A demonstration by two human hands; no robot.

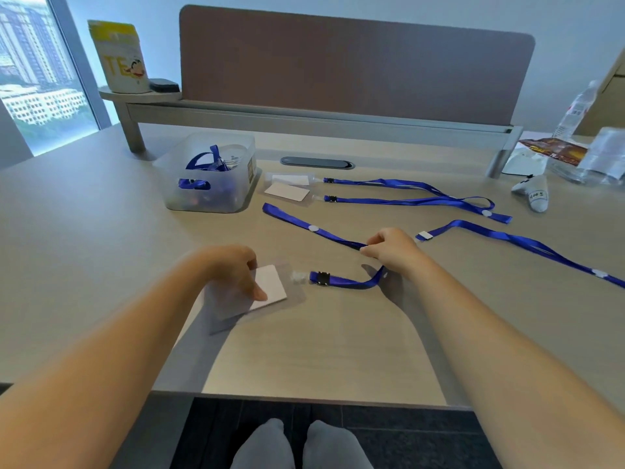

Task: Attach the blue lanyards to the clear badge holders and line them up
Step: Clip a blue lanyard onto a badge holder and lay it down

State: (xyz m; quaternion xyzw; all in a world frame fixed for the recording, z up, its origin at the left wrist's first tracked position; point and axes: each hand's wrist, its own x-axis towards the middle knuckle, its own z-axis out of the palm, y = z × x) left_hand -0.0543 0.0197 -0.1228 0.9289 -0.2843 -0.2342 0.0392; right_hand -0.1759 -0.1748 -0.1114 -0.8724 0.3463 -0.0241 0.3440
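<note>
My left hand (236,269) presses down on a clear badge holder (270,289) with a white card inside, near the desk's middle. The holder's clear strap meets the black clip (323,278) of a blue lanyard (351,282). My right hand (392,248) pinches that lanyard's strap, which runs back left to a loose end (270,208). Two finished badge holders (287,191) lie side by side behind, their lanyards (406,191) stretched to the right. Another loose lanyard (507,238) lies at the right.
A translucent bin (209,198) with more lanyards and holders stands at the back left. A desk divider (355,62), a cable grommet (316,162), a snack bag (118,55), a water bottle (575,110) and wrappers (554,150) line the back. The desk's front edge (304,397) is near.
</note>
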